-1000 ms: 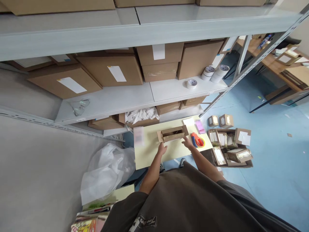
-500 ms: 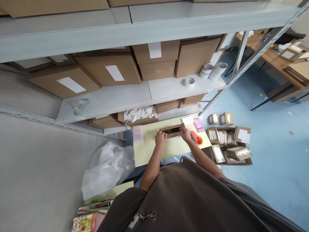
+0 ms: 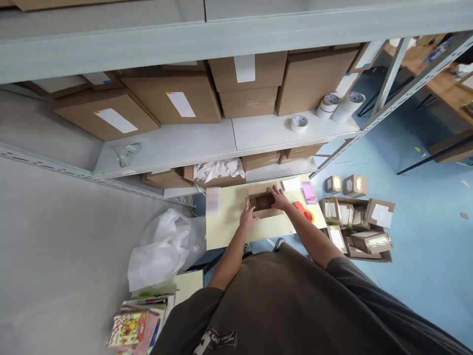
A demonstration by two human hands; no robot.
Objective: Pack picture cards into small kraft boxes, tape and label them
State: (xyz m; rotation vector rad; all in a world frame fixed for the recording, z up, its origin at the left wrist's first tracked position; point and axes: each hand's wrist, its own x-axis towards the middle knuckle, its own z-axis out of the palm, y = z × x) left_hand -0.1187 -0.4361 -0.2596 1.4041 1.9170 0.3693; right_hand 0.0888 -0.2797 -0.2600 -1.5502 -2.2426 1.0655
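Observation:
A small cardboard box point(image 3: 266, 213) stands on the pale yellow table point(image 3: 225, 231), its top open and its flaps folded outward at the front and back. My left hand point(image 3: 249, 215) grips its left end, thumb and fingers around the edge. At the right end, my right hand point(image 3: 280, 198) holds the wall, with some fingertips over the opening. The inside looks dark brown, with no contents that I can make out. Right of the box lies a red-orange tape dispenser point(image 3: 303, 211). Behind that are a white paper stack point(image 3: 291, 184) and a blurred pink item point(image 3: 309, 193).
A grey shelf rack point(image 3: 177, 140) with boxes and tape rolls point(image 3: 298, 123) rises beyond the table. To the right, a large carton point(image 3: 386, 256) full of small boxes sits on the floor. A white plastic bag point(image 3: 162, 251) and stacked magazines point(image 3: 129, 329) are at left.
The box has gone from a narrow opening to a wider one, its flaps now spread. My hands have shifted from its top corners to its two ends. The view has moved slightly.

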